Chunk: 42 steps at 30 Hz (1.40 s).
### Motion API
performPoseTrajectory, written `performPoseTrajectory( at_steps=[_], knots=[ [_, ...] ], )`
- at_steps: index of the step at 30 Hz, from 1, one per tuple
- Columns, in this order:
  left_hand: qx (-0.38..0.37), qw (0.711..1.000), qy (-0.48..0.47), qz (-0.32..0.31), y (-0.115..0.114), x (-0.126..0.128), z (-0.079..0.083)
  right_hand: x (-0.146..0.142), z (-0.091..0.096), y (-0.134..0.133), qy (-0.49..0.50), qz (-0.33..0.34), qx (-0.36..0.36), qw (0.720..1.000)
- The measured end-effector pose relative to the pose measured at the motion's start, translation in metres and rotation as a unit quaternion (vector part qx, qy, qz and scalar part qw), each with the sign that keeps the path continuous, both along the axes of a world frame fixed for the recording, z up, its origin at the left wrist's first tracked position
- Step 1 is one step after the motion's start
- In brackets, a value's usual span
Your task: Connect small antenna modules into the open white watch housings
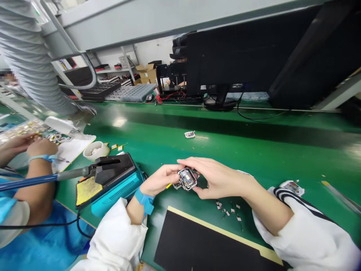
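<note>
Above the green table, a small rectangular electronic case (187, 178) with a silvery rim is held between both my hands. Its inside faces up and shows circuitry. My left hand (159, 180), with a blue wrist strap, pinches the case's left edge. Fingers of my right hand (216, 177) curve around its top and right sides, the thumb at the lower right corner. Something small and yellow sticks out below my left fingers. Several tiny pale parts with dark leads (228, 211) lie on the table below my right hand.
A black mat (203, 241) with a yellow edge lies in front of me. Left are a teal soldering station (118, 192), a yellow sponge (88, 191) and a white bowl (96, 150). Other cases (190, 134) lie farther off. A co-worker's hands (42, 146) work at far left.
</note>
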<state>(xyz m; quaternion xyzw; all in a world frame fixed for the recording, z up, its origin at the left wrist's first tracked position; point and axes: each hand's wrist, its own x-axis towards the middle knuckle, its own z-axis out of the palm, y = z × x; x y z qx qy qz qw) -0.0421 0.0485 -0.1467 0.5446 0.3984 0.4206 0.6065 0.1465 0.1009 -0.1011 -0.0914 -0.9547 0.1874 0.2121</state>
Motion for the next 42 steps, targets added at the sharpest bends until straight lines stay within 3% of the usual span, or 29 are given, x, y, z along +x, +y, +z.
performPoseTrajectory(
  at_steps=[4, 8, 11, 14, 17, 20, 25, 32, 36, 42],
  knots=[
    [-0.003, 0.998, -0.060, 0.028, -0.003, 0.003, 0.001, 0.003, 0.005, -0.001, 0.017, 0.017, -0.041, 0.999],
    [0.014, 0.987, -0.141, 0.070, -0.009, 0.005, 0.009, 0.005, 0.009, -0.001, 0.062, -0.015, -0.060, 0.996],
    [0.023, 0.985, -0.148, 0.088, -0.014, 0.007, 0.014, 0.006, 0.010, -0.003, 0.095, -0.040, -0.080, 0.991],
    [0.057, 0.978, -0.159, 0.123, -0.016, 0.009, 0.016, 0.005, 0.010, -0.008, 0.157, -0.083, -0.066, 0.982],
    [0.118, 0.967, -0.171, 0.148, -0.018, 0.013, 0.021, 0.005, 0.015, -0.016, 0.198, -0.072, -0.057, 0.976],
    [0.182, 0.959, -0.143, 0.163, -0.025, 0.017, 0.027, 0.006, 0.021, -0.028, 0.197, -0.049, -0.035, 0.979],
    [0.277, 0.933, -0.072, 0.218, -0.037, 0.023, 0.035, 0.008, 0.022, -0.040, 0.205, -0.086, 0.022, 0.975],
    [0.374, 0.879, -0.012, 0.296, -0.040, 0.027, 0.036, 0.004, 0.020, -0.043, 0.208, -0.109, -0.025, 0.972],
    [0.353, 0.875, -0.017, 0.332, -0.041, 0.035, 0.028, -0.005, 0.021, -0.046, 0.225, -0.176, -0.157, 0.946],
    [0.176, 0.939, -0.074, 0.285, -0.034, 0.038, 0.019, -0.016, 0.000, -0.028, 0.225, -0.255, -0.266, 0.902]
  ],
)
